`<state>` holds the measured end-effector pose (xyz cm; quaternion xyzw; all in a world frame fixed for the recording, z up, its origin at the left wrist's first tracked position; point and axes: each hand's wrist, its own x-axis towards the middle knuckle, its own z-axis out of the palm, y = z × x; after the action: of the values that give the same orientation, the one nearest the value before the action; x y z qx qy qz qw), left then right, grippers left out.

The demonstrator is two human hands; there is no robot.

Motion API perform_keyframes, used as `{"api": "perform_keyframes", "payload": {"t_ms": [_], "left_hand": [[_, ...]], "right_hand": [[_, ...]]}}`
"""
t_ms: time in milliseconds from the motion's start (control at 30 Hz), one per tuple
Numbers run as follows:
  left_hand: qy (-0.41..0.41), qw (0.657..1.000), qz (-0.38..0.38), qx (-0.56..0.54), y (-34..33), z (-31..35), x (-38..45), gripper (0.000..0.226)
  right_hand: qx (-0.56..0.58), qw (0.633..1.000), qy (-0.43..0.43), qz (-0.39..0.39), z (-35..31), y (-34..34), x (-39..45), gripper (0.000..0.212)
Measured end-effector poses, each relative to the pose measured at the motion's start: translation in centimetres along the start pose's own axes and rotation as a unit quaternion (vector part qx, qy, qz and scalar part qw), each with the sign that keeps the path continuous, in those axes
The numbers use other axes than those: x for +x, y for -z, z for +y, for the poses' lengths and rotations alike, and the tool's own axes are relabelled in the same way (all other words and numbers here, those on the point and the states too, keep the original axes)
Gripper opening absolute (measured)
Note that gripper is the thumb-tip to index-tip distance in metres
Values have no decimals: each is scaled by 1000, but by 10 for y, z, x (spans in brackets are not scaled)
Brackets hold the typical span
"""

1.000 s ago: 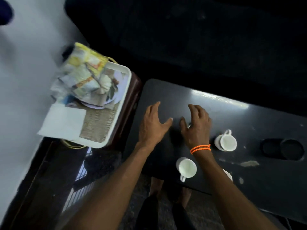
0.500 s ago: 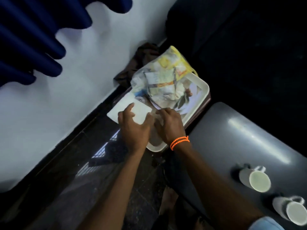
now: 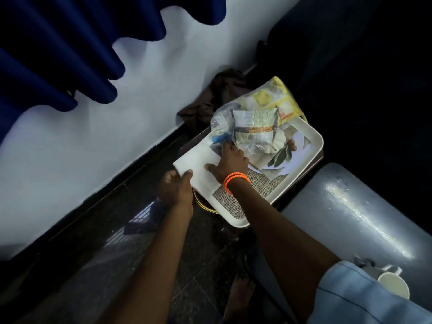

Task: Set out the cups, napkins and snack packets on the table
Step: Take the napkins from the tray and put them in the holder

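Note:
A white tray rests on a small stand beside the dark table. On the tray lie a clear bag of snack packets and a stack of white napkins that overhangs its left corner. My left hand pinches the near corner of the napkins between thumb and fingers. My right hand, with an orange bead bracelet at the wrist, lies flat on the napkins, fingers spread and reaching the edge of the snack bag. One white cup stands at the table's near edge, partly hidden by my sleeve.
A white wall with a dark skirting runs along the left, with blue curtains hanging above. A brown cloth lies on the floor behind the tray. My bare foot is on the dark glossy floor below.
I turned from the table with the cups to the tray. My hands moved from the table onto the napkins; my left hand now grips their corner and my right reaches toward the snack bag.

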<state>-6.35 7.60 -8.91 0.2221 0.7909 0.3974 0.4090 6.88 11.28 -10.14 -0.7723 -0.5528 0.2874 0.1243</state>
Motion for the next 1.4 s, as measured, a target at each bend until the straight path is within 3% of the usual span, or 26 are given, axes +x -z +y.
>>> {"api": "perform_keyframes", "payload": {"t_ms": [133,267,467,633,733,900,1033,1133,1267,1333,1400], "left_hand": [[-92,994,-39,41,6,7,-9,15],[-178,979,-101,15,10,22,-24,12],[-91,956,-258,-108,-9,46,-50,27],[-49,942,-326,-66,-47,37,-93,22],[-50,931,-362,-24,-73,23,-128,25],[-69,906,-415,47,-112,-3,-189,14],[-79,884,-450,98,-143,-26,-243,11],[-117,872,-451,148,-163,-45,-294,4],[-203,853,-434,209,-185,-73,-370,9],[-200,835,-457,233,-191,-95,-412,15],[-143,819,-500,243,-192,-120,-456,18]], "right_hand": [[58,998,-4,-20,7,3,-9,70],[230,973,6,-4,19,20,-21,76],[493,866,-21,-85,62,68,-44,80],[605,791,-32,-81,118,109,-68,39],[609,788,-90,3,155,130,-87,19],[634,738,-205,104,218,160,-130,45],[635,712,-271,132,271,177,-178,54],[618,732,-240,157,310,186,-230,41],[570,721,-305,251,360,196,-302,30],[525,715,-340,312,379,205,-339,18],[471,704,-383,368,397,213,-376,20]]}}
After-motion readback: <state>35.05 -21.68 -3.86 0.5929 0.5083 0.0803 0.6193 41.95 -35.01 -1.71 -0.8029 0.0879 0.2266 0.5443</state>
